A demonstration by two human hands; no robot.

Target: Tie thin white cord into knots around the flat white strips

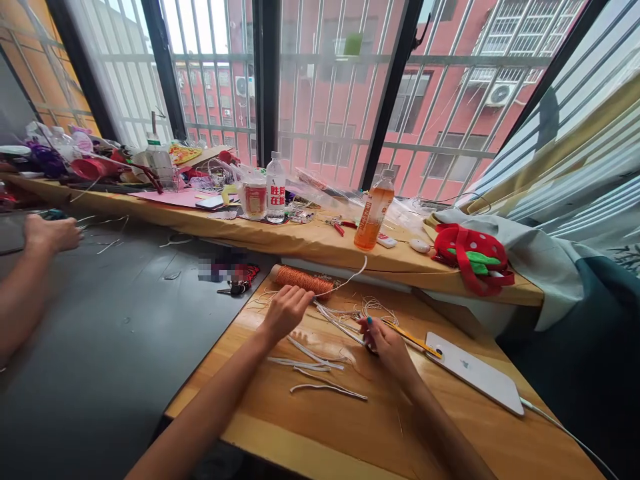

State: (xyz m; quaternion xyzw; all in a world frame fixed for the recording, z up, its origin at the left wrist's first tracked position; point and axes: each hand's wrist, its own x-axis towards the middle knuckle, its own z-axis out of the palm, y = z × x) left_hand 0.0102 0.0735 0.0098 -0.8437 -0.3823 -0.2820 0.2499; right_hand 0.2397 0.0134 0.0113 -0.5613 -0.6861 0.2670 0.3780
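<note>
My left hand (285, 310) is closed on a thin white cord just in front of an orange thread spool (303, 280) lying on the wooden table (350, 427). The cord (350, 277) loops past the spool toward the sill. My right hand (385, 343) pinches white strips (340, 323) running toward the left hand, close to a yellow pencil-like stick (413, 339). Several cut white strips (320, 373) lie on the wood between my forearms.
A white phone (475, 373) with a cable lies at right. The windowsill holds an orange drink bottle (374, 210), a water bottle (275, 187), a cup (254, 199), red pliers (339, 227) and a strawberry bag (473, 257). Another person's hand (50, 233) rests on the grey table (100, 333); keys (235, 287) lie near.
</note>
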